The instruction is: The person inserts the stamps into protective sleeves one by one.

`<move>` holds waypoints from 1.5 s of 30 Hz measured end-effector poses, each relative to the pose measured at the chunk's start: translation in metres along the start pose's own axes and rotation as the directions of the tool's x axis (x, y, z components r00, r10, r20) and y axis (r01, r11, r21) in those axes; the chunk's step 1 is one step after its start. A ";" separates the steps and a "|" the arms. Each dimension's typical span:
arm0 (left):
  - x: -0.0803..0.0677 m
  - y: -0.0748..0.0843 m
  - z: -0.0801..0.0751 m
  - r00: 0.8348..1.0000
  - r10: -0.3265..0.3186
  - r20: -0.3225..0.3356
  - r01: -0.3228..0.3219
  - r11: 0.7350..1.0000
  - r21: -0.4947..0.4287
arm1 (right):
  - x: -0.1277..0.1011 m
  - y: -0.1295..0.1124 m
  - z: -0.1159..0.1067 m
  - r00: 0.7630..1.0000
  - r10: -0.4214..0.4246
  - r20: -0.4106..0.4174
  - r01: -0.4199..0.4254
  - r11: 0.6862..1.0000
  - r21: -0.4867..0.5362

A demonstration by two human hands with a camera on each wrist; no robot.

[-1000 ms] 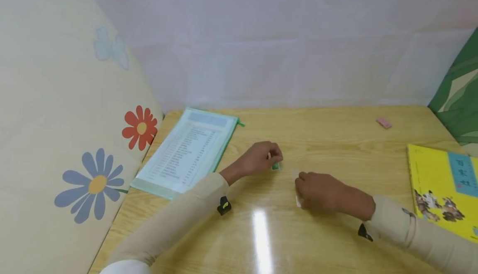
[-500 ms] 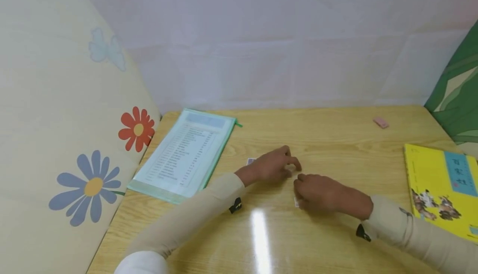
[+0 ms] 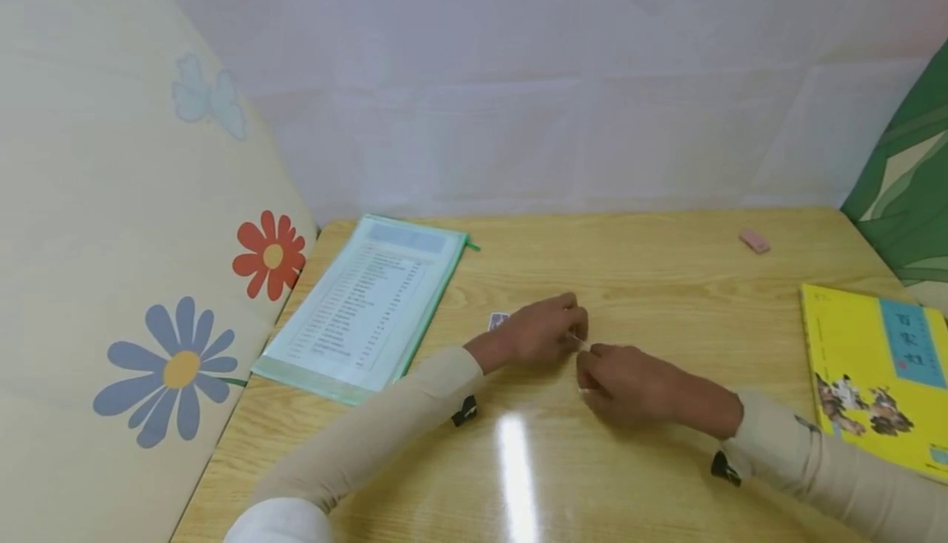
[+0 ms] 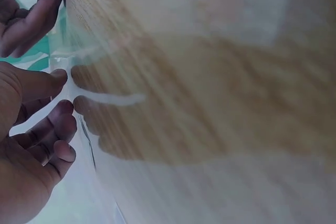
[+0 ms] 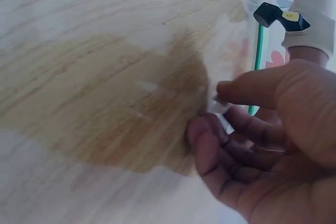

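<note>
My left hand [image 3: 541, 331] and right hand [image 3: 629, 382] meet fingertip to fingertip over the middle of the table [image 3: 666, 271]. In the head view a thin white edge of a small card [image 3: 577, 339] shows at the left fingertips. The right hand pinches a small white-edged card [image 3: 583, 392], seen as a pale sliver [image 5: 220, 106] between thumb and finger in the right wrist view. Behind the left wrist lies another small, dark, white-bordered card [image 3: 498, 321], flat and partly covered by the hand. The card faces in my hands are hidden.
A pale teal document folder [image 3: 370, 304] with a printed sheet lies on the left. A yellow book [image 3: 874, 387] sits at the right edge. Toward the back right is a pink eraser-like block [image 3: 755, 240]. A white curtain [image 3: 459, 132] stands behind the table.
My left hand has moved right to the right hand's fingertips, its fingers closing in; a card now lies behind its wrist. The right hand has stayed nearly in place.
</note>
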State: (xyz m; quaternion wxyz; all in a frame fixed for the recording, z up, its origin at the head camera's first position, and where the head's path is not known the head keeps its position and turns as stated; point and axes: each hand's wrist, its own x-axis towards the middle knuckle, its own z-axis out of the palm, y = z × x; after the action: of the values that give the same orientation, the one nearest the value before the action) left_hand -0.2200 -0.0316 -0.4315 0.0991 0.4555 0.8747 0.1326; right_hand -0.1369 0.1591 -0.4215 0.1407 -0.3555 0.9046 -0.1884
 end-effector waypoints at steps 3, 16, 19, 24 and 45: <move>-0.001 -0.002 -0.001 1.000 -0.008 -0.014 0.008 1.000 -0.026 | 0.002 0.003 0.000 0.999 0.019 -0.027 -0.016 0.994 0.105; -0.005 -0.011 -0.009 0.986 -0.056 -0.154 -0.004 0.930 -0.367 | 0.009 0.022 0.003 0.992 0.124 -0.010 -0.103 0.866 0.489; -0.006 -0.012 -0.011 0.984 -0.052 -0.172 -0.018 0.923 -0.384 | 0.011 0.022 0.002 0.992 0.129 -0.005 -0.102 0.808 0.581; -0.009 -0.013 -0.013 0.984 -0.059 -0.171 -0.011 0.924 -0.383 | 0.013 0.027 0.000 0.995 0.104 -0.016 -0.067 0.742 0.667; -0.015 -0.010 -0.013 0.982 -0.145 -0.118 0.081 0.899 -0.429 | 0.016 0.026 -0.026 0.950 0.220 -0.222 0.024 0.657 0.754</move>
State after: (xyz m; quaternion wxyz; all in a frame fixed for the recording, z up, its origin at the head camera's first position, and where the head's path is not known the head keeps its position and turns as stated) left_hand -0.2228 -0.0510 -0.4214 0.1382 0.3607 0.8550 0.3461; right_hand -0.1735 0.1721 -0.4122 0.1484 -0.1842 0.7753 -0.5857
